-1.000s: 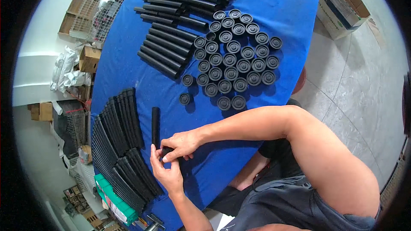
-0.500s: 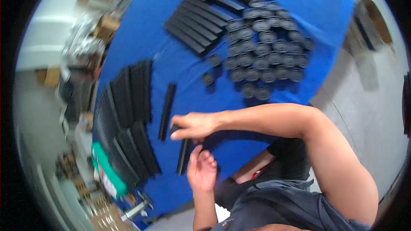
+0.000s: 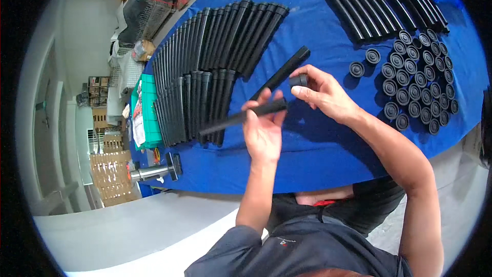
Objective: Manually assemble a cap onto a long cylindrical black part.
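Observation:
My left hand (image 3: 264,136) has its fingers and thumb closed around a black tube (image 3: 238,117), raised above the table and tilted, its upper end toward my right hand. In my right hand (image 3: 332,95), a short round black cap (image 3: 298,81) is pinched between thumb and fingers, just apart from that tube's end. Behind both hands a second black tube (image 3: 289,66) lies on the blue cloth. Two ringed black caps, a nearer cap (image 3: 356,69) and a farther cap (image 3: 373,56), sit right of my right hand.
Rows of black tubes with capped ends (image 3: 205,46) cover the left side of the blue cloth (image 3: 312,154). Plain tubes (image 3: 353,7) lie at the far right, with a cluster of caps (image 3: 420,79) nearer. A green bin (image 3: 148,115) and a silver metal tool (image 3: 154,173) are at the left edge.
My left hand, open and empty before, now holds a tube lifted off the cloth. My right hand has moved back from the tubes with the cap. The view has swung left.

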`<act>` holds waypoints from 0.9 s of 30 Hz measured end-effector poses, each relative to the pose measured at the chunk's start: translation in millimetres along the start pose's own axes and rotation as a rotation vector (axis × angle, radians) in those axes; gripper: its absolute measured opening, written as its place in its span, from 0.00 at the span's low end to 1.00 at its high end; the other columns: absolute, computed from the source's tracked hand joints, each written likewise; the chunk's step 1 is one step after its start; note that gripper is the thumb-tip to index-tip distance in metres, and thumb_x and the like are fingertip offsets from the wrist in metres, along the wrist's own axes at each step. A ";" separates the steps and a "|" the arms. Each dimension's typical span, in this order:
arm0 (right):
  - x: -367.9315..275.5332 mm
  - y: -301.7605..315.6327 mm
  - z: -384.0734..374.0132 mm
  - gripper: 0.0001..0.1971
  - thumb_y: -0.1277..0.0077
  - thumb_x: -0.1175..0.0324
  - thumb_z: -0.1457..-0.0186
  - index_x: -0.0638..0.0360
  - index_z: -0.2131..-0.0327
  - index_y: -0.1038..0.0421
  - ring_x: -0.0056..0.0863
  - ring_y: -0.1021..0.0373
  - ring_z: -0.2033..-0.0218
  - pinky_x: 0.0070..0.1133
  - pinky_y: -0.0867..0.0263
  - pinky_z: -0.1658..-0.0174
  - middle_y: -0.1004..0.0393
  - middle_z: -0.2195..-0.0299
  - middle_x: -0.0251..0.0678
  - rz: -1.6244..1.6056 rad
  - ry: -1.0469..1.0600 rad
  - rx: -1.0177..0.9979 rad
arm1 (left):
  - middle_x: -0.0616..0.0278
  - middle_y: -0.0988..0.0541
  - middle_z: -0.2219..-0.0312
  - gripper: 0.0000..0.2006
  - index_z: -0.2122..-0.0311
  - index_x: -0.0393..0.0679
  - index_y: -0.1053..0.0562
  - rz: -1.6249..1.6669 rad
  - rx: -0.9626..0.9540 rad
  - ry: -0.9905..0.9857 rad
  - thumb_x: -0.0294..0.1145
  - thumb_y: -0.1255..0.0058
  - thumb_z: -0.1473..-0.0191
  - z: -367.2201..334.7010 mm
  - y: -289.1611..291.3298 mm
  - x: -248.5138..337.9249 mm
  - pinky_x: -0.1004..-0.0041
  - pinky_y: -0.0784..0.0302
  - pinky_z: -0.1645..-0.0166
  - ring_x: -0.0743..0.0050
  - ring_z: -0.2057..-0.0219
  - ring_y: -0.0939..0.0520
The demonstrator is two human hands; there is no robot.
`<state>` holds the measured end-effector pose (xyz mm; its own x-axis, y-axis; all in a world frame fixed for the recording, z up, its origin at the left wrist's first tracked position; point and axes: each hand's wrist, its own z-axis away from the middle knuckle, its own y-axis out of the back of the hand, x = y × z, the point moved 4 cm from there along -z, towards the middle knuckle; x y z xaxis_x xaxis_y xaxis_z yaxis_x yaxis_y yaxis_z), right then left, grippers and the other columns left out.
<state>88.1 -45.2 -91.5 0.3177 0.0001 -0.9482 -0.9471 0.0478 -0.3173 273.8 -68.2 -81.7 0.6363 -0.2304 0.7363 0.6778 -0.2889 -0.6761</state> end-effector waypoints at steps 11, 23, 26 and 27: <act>4.3 7.3 -4.7 0.18 0.41 0.72 0.45 0.66 0.52 0.31 0.14 0.33 0.67 0.17 0.33 0.64 0.28 0.69 0.29 0.141 0.070 0.018 | 0.44 0.21 0.53 0.12 0.50 0.47 0.31 0.110 -0.123 -0.014 0.27 0.49 0.39 -50.0 8.3 -22.2 0.54 0.24 0.41 0.46 0.47 0.23; -0.2 7.7 0.6 0.19 0.41 0.70 0.45 0.65 0.51 0.32 0.20 0.31 0.67 0.20 0.33 0.65 0.28 0.66 0.33 0.375 0.151 0.036 | 0.44 0.21 0.55 0.17 0.50 0.49 0.35 0.030 -0.098 0.002 0.20 0.49 0.42 -49.7 3.3 -27.6 0.54 0.20 0.46 0.44 0.50 0.21; -8.9 2.7 1.6 0.20 0.41 0.69 0.46 0.64 0.51 0.31 0.31 0.28 0.66 0.25 0.32 0.64 0.27 0.64 0.40 0.632 0.291 0.034 | 0.43 0.22 0.55 0.16 0.51 0.49 0.35 0.044 -0.065 0.015 0.19 0.50 0.42 -47.4 4.5 -28.4 0.54 0.19 0.47 0.44 0.51 0.20; -12.9 1.0 2.7 0.20 0.41 0.69 0.47 0.64 0.51 0.31 0.37 0.27 0.65 0.27 0.31 0.64 0.26 0.63 0.44 0.722 0.352 0.035 | 0.43 0.22 0.55 0.16 0.51 0.48 0.35 0.063 -0.068 0.021 0.19 0.50 0.41 -46.7 3.5 -29.3 0.54 0.18 0.47 0.44 0.52 0.20</act>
<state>83.2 -42.5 -79.5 -0.4108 -0.2714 -0.8704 -0.9096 0.1874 0.3709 240.4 -105.9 -104.4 0.6681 -0.2696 0.6935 0.6100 -0.3352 -0.7180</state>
